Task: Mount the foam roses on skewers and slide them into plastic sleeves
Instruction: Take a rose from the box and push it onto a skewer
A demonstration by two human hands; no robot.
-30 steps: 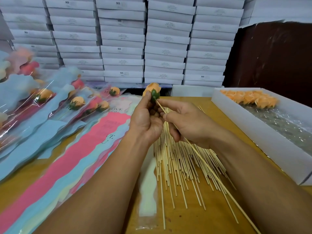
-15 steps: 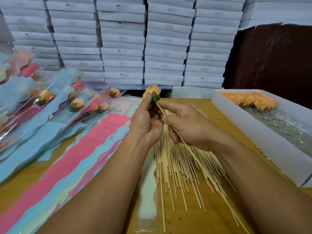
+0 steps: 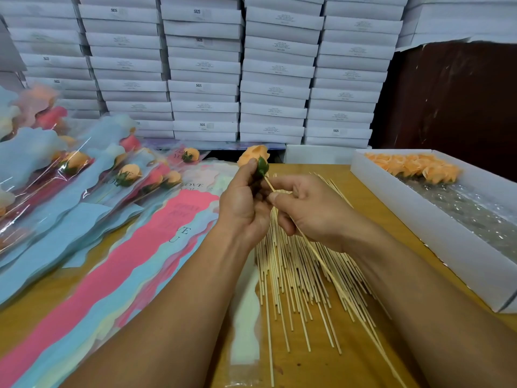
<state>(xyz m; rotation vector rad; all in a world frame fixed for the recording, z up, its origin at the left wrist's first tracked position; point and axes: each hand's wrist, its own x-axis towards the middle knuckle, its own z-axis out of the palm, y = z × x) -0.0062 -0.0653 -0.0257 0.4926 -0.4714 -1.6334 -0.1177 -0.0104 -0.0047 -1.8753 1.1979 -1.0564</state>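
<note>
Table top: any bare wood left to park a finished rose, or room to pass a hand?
Bare wood shows in a strip between the skewer pile and the white tray, and at the left edge of the table below the blue sleeves. The middle is crowded: the sleeve stack, skewers and both forearms cover it.

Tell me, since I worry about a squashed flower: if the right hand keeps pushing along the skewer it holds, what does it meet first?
Most likely the green base of the orange foam rose held by the left hand. The right hand pinches the thin bamboo skewer just below it.
</note>
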